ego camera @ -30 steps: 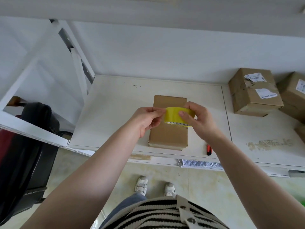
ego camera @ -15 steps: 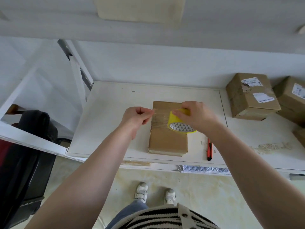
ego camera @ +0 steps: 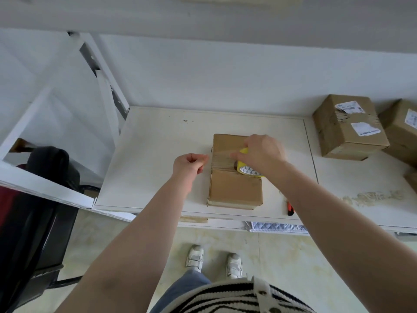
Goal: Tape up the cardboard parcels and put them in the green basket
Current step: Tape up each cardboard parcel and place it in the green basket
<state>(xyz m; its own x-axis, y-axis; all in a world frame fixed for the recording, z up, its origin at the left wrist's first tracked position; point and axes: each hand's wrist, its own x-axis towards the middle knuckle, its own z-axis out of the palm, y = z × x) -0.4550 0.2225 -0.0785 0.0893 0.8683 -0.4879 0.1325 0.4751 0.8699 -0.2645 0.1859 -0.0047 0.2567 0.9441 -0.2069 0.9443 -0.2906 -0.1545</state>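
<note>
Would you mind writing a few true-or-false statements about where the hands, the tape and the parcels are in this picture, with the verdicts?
1. The right hand holds the yellow tape roll over the parcel. True.
2. The left hand rests flat on top of the parcel. False: it is left of the parcel, fingers curled, pinching the end of the clear tape strip.
3. A red utility knife lies on the table, right of the parcel. True.
4. The labelled boxes sit on the floor. False: they stand on the table at the far right.
</note>
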